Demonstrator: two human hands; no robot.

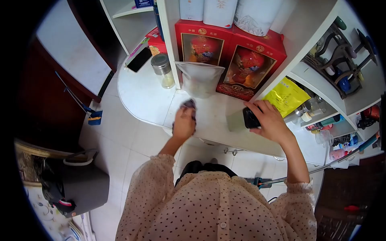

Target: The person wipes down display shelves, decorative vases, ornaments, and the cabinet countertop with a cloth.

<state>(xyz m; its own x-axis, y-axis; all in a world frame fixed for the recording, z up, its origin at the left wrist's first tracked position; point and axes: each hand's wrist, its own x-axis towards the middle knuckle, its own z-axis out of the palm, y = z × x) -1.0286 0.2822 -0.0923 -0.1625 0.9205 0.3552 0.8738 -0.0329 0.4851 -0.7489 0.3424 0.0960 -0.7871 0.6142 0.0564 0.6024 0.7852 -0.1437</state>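
My left hand (184, 123) is closed round a dark, crumpled cloth (189, 105) over the front part of the white counter (150, 100). To the right, my right hand (267, 120) grips the black lid (251, 117) of a clear container (236, 121), which looks tilted on its side, with its body pointing left. Between and behind my hands stands a translucent pouch (200, 80). Left of the pouch is a glass jar (162, 71) with a metal lid.
Two red gift boxes (251, 64) stand behind the pouch, with white canisters (219, 12) on top. A black phone (139, 60) lies at the back left. At the right are a yellow packet (286, 96) and crowded shelves. A grey bin (86, 184) stands on the floor.
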